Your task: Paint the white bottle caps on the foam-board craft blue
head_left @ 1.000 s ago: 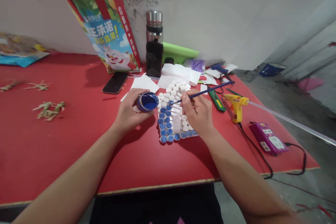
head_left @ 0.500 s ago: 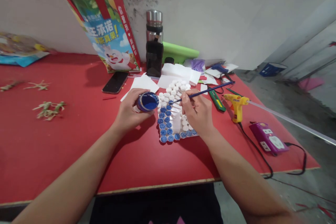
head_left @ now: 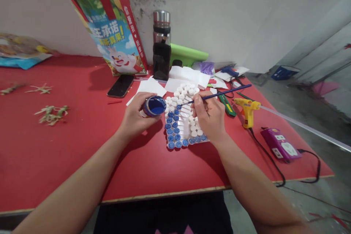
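Observation:
My left hand [head_left: 138, 115] is wrapped round a small jar of blue paint [head_left: 155, 106], tilted with its mouth towards me. Between the thumb and fingers of my right hand [head_left: 210, 115] is a thin dark blue paintbrush [head_left: 225, 92]. The brush tip touches or hovers just over a blue disc at the upper end of the painted discs [head_left: 170, 131]. These sit on a white board along its left and front edges. White discs [head_left: 187, 89] cover the back and right parts, some hidden behind my right hand.
Behind stand a shopping bag [head_left: 117, 40] and a bottle [head_left: 161, 51]. A phone [head_left: 120, 86] and white paper [head_left: 148, 88] lie back left. On the right are a green cutter [head_left: 226, 105], a yellow glue gun [head_left: 247, 111] and a purple power strip [head_left: 282, 145].
My right hand has shifted slightly to the right, and the brush with it, its tip a little further right and back. My left hand and the jar have hardly moved.

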### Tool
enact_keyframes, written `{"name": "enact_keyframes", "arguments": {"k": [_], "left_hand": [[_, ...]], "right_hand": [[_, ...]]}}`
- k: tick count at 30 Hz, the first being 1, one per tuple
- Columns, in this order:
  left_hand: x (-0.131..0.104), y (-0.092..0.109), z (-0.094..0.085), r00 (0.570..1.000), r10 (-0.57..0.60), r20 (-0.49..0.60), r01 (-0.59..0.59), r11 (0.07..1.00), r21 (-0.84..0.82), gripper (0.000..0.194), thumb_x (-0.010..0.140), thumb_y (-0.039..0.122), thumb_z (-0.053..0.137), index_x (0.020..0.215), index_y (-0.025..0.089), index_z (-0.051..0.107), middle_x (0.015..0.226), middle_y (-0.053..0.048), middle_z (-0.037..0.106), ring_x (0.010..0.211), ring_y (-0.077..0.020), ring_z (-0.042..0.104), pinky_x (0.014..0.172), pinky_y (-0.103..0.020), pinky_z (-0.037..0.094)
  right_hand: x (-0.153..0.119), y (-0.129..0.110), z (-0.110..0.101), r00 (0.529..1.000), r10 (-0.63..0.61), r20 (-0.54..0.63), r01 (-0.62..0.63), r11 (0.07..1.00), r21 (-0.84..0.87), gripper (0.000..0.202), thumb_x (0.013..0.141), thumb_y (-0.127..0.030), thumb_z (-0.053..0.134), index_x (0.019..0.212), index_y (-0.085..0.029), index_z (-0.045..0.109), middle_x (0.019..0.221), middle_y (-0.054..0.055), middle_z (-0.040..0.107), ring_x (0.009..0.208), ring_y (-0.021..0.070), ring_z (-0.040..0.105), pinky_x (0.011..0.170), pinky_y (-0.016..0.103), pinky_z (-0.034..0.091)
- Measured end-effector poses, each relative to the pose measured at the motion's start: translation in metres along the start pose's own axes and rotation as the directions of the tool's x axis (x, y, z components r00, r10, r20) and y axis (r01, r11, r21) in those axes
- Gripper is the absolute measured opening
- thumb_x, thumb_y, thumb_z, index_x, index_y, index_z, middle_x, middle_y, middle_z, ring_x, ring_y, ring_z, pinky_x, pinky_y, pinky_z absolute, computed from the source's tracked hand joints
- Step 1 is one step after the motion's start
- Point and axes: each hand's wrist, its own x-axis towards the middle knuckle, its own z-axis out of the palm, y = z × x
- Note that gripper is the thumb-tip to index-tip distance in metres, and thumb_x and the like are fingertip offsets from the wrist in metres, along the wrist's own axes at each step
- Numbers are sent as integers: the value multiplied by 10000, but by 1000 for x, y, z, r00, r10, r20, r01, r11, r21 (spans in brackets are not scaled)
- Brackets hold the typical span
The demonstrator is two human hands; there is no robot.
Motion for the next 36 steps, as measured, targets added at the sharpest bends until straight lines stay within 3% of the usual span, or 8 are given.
{"name": "enact_keyframes", "arguments": {"k": [5, 14, 28, 36], "left_hand": [[0, -1, 0, 1000, -9, 1, 9, 1000, 4, 537, 814, 320, 902, 1311, 225, 720, 1358, -120, 744, 1269, -350, 723, 1146, -555, 595], [0, -2, 0, 1000, 8, 1, -8, 1000, -5, 537, 820, 313, 911, 1312, 216, 718, 1346, -112, 740, 1261, -325, 727, 1136, -501, 597], [0, 1, 0, 1000, -28, 10, 28, 1000, -14, 533, 815, 332, 912, 1301, 232, 717, 1353, -111, 741, 1276, -333, 719, 1152, -520, 587], [1, -1, 0, 999, -47, 14, 47, 999, -17, 555, 796, 352, 917, 1302, 246, 718, 1360, -113, 741, 1288, -346, 713, 1163, -535, 585]], "right_hand": [[0, 1, -2, 1000, 7, 7, -7, 1000, -20, 266, 1129, -430, 570, 944, -249, 629, 667, -40, 638, 562, 116, 585, 563, 291, 479], [1, 2, 1, 1000, 21, 16, -21, 1000, -9, 246, 1121, -419, 570, 957, -247, 634, 691, -32, 659, 562, 114, 591, 551, 287, 485], [1, 1, 0, 998, 40, 43, -40, 999, -1, 261, 1125, -447, 566, 966, -250, 630, 704, -26, 670, 559, 114, 583, 547, 291, 485], [3, -5, -3, 1000, 24, 18, -24, 1000, 8, 217, 1134, -414, 537, 992, -264, 601, 728, -33, 631, 594, 129, 601, 613, 316, 508]]}}
